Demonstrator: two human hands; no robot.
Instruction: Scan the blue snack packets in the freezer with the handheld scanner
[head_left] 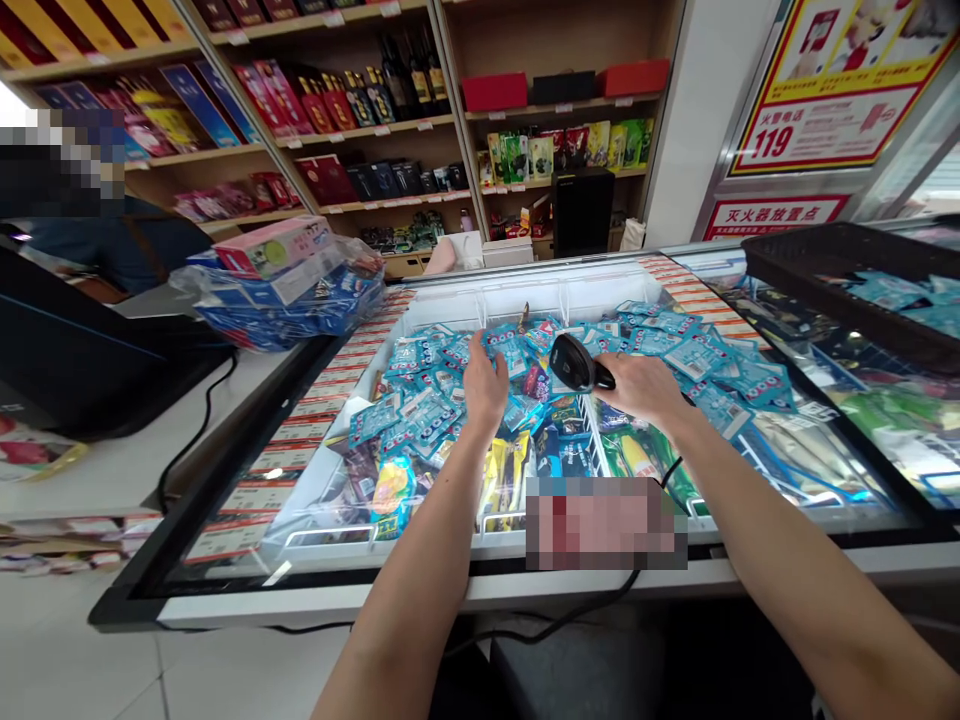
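Many blue packets [431, 415] lie in loose heaps on top of a glass-topped chest freezer [300, 598]. My left hand [486, 385] is over the left heap, its thumb and fingers apart around the edge of a blue packet [508, 350]; whether it grips that packet is unclear. In my right hand [643, 388] is a black handheld scanner [574, 362], its head turned toward the left hand. More blue packets [697, 355] spread out beyond and to the right of the scanner. Yellow packages [506, 470] show in the freezer below.
Wrapped blue boxes [300, 290] sit on the counter at left, near a black machine [67, 340]. A dark tray [847, 260] with more packets rests at right. Black cables [555, 630] run along the freezer's front. Stocked shelves [367, 130] stand behind; a person is partly visible at far left.
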